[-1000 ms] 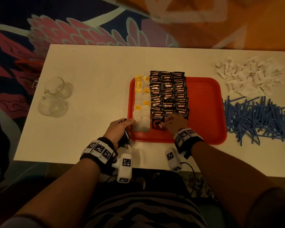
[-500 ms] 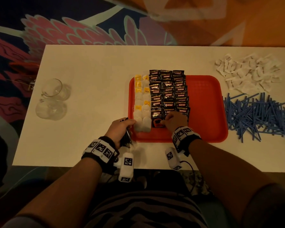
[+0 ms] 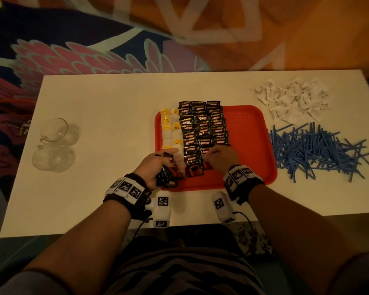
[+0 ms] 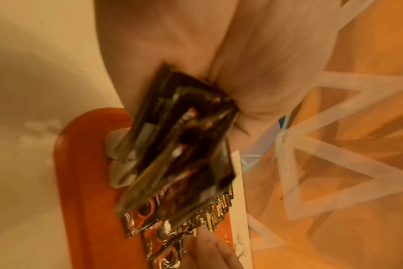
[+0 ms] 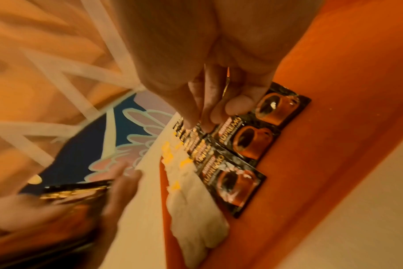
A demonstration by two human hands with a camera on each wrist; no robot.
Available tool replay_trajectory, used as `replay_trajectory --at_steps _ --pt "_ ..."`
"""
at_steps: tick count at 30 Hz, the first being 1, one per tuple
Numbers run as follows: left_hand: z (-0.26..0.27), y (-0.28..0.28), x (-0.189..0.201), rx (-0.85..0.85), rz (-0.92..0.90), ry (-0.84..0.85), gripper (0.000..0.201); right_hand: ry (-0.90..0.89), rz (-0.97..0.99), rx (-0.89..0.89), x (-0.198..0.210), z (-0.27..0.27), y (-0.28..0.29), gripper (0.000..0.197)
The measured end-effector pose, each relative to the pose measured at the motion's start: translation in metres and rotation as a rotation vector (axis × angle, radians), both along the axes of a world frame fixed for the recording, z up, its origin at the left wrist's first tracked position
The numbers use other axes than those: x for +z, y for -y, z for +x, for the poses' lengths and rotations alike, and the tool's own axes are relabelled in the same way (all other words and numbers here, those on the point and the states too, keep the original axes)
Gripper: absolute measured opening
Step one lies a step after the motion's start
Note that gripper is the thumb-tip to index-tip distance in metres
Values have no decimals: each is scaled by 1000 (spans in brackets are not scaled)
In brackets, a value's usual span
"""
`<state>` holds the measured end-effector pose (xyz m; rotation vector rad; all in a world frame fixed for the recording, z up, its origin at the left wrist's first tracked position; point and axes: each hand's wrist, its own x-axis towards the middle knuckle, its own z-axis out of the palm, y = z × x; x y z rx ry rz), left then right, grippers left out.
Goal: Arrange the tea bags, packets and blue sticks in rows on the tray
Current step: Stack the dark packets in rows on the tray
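Note:
A red tray (image 3: 243,145) holds a column of tea bags (image 3: 168,135) at its left and three columns of black coffee packets (image 3: 202,128) beside them; its right half is bare. My left hand (image 3: 164,165) grips a stack of black packets (image 3: 168,173) over the tray's front left corner, seen close in the left wrist view as a fanned stack (image 4: 177,145). My right hand (image 3: 209,158) is at the near end of the packet columns. Its bunched fingertips (image 5: 207,112) pinch the top edge of the front middle packet (image 5: 251,142).
White paper packets (image 3: 294,101) lie in a loose heap at the table's back right. A pile of blue sticks (image 3: 313,150) lies in front of them, right of the tray. Two glass cups (image 3: 55,143) lie at the left of the table.
My left hand has turned and shifted a little toward the tray, so the stack it holds shows more. My right hand has stayed on the front packets.

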<state>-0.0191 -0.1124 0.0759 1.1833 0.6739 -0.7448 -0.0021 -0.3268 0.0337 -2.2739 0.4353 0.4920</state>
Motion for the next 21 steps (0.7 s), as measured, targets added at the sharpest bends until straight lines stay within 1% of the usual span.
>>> replay_trajectory --at_steps 4,8,10,11,13,15,18,19,21 --pt "11 7 12 -91 -29 52 47 -10 311 33 28 -3 -3 20" --pt "17 16 24 -155 1 128 47 -79 458 42 53 -4 -6 23" --pt "19 21 28 -183 30 175 39 -104 518 48 64 -5 -6 22" --pt "20 25 31 -184 53 201 29 -106 536 37 67 -6 -5 21" --pt "20 31 37 -175 101 250 10 -78 532 -6 72 -6 -4 20" --pt "21 34 41 -136 102 259 18 -25 463 -23 73 -7 -2 23" --pt "25 37 46 -77 49 220 16 41 319 -2 75 -11 1 27" --pt "26 40 46 -77 54 209 16 75 303 -7 76 -13 0 25" --pt "26 46 45 -98 121 230 18 135 266 -19 77 -14 -3 21"
